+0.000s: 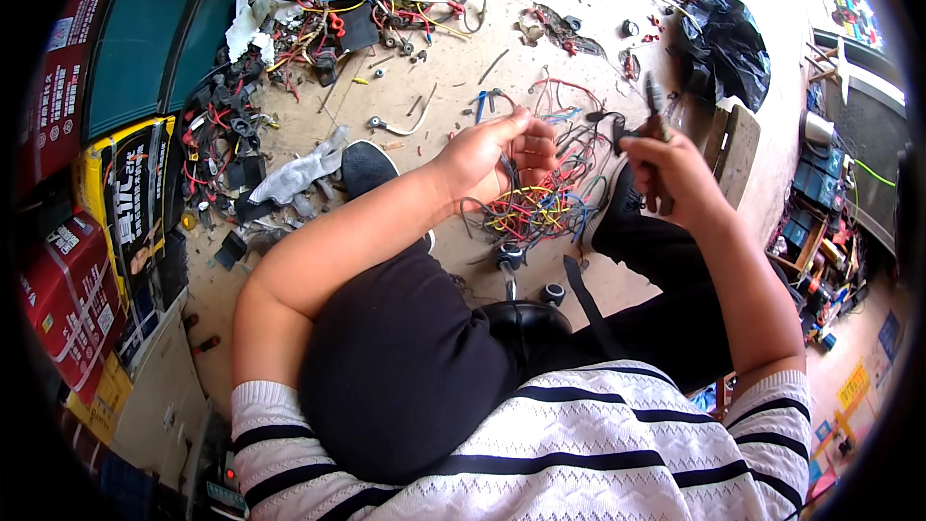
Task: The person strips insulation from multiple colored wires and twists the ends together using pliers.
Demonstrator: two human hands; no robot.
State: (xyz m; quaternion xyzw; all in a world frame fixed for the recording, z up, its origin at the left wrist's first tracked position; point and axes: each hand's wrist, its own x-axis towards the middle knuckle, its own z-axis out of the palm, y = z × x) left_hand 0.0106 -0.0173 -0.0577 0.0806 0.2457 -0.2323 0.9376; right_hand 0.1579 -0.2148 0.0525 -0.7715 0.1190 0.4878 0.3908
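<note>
In the head view, my left hand [502,154] has its fingers curled round some thin wires at the top of a tangled bundle of red, yellow, blue and black wires [535,212] between my shoes. My right hand [666,164] grips a dark-handled hand tool [652,96], held upright with its narrow end up, at the right of the bundle. A small black piece [617,135] with wire attached is beside my right fingers; whether I touch it, I cannot tell.
A heap of wires and parts [367,0] lies at the top left, with a grey glove [294,169] below. Stacked boxes [72,299] line the left. A black bag [723,43], a wooden board [735,150] and cluttered tools [810,251] are at the right. A wheeled stool base [509,260] is under me.
</note>
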